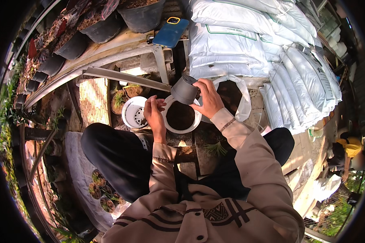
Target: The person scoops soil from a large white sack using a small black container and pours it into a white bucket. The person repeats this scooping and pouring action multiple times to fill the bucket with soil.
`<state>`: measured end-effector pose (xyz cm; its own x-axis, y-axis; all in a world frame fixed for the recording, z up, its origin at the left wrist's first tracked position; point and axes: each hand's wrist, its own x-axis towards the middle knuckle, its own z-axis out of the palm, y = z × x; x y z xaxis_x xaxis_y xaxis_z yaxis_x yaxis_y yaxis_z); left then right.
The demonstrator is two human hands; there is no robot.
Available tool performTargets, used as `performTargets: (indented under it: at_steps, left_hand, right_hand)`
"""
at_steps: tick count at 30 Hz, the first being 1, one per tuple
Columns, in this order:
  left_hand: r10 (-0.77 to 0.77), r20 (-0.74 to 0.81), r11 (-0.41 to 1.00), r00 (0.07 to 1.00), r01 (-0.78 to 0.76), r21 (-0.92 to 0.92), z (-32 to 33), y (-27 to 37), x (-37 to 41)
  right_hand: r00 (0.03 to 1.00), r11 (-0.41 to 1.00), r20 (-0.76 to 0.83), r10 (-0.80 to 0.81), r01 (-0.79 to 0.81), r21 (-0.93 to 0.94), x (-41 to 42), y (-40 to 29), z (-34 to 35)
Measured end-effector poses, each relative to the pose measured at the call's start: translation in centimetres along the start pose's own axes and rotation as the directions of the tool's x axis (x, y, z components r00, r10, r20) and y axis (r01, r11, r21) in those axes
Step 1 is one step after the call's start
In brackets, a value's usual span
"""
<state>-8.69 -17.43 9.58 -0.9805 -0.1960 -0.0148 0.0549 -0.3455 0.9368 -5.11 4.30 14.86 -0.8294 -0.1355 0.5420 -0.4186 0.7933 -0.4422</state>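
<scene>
My right hand (pixel 211 98) grips a small grey plastic pot (pixel 184 90), thumb and fingers on its side. The pot is tilted with its base upward, above a round white pot (pixel 197 121) that has dark soil (pixel 180 116) inside. My left hand (pixel 155 114) holds nothing, its fingers loosely curled between the two white pots. Beside it leans another white pot (pixel 127 111) with drainage holes in its bottom. Behind my right wrist, an open white plastic bag (pixel 244 104) contains dark soil (pixel 229 91).
Stacked white sacks (pixel 226 45) rise ahead on the right. A blue phone (pixel 171 33) rests on the ledge near black pots (pixel 142 16). A metal bar (pixel 127 78) crosses above small potted plants (pixel 119 100). Seedlings (pixel 100 188) stand at my left; a person (pixel 349 148) bends at far right.
</scene>
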Motion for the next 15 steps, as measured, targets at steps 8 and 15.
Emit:
performTargets:
  at_steps: [8,15]
  left_hand:
    - [-0.039,0.261,0.999,0.965,0.033,0.026,5.9,-0.4,-3.2]
    - [-0.222,0.658,0.94,0.72,-0.022,0.342,11.9,-5.3,-10.6]
  right_hand:
    - [0.898,0.906,-0.126,0.422,-0.423,0.022,-2.2,5.7,-4.0]
    - [0.781,0.727,-0.141,0.609,-0.62,-0.296,-11.5,15.2,-4.6]
